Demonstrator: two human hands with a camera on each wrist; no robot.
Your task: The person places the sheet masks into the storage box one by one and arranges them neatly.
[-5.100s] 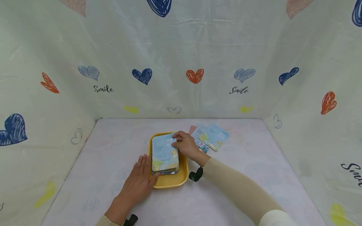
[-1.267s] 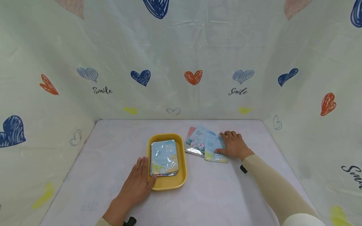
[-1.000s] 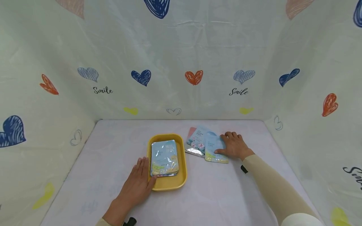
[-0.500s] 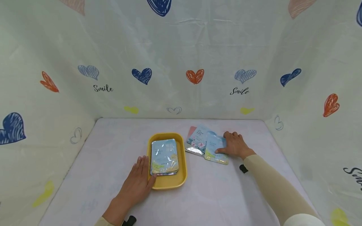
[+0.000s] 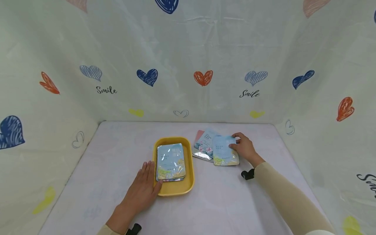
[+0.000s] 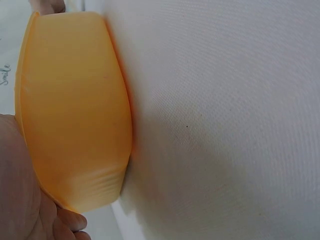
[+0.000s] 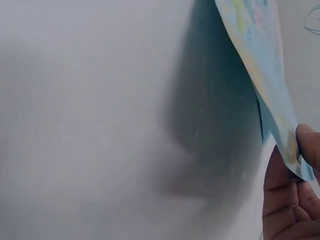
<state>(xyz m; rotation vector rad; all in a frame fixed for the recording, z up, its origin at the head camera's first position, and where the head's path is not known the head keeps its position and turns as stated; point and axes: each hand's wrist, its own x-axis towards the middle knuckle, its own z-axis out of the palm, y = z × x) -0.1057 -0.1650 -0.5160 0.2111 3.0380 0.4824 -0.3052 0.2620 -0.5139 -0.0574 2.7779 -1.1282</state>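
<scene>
My right hand (image 5: 245, 147) pinches the upper right corner of a light-blue sheet mask packet (image 5: 224, 153) between thumb and fingers. In the right wrist view that packet (image 7: 272, 95) stands tilted, lifted off the cloth, with its shadow below. My left hand (image 5: 141, 186) lies with straight fingers along the left rim of a yellow tray (image 5: 176, 190), the thumb at its lower left corner. From the left wrist the tray's outer wall (image 6: 75, 100) shows beside the palm. Inside the tray lies a small stack of similar packets (image 5: 170, 161), a light-blue one on top.
Left of the held packet, other packets overlap on the table: a blue flowered one (image 5: 204, 143), a silver-edged one (image 5: 202, 156) and a pink one (image 5: 198, 134). White cloth covers the table (image 5: 214, 202). A heart-printed curtain (image 5: 223, 42) encloses the back and sides.
Earlier my right hand was at the stack in the tray, then moved right to the loose packets. Since half a second ago it has raised one packet by its corner. The left hand stays put.
</scene>
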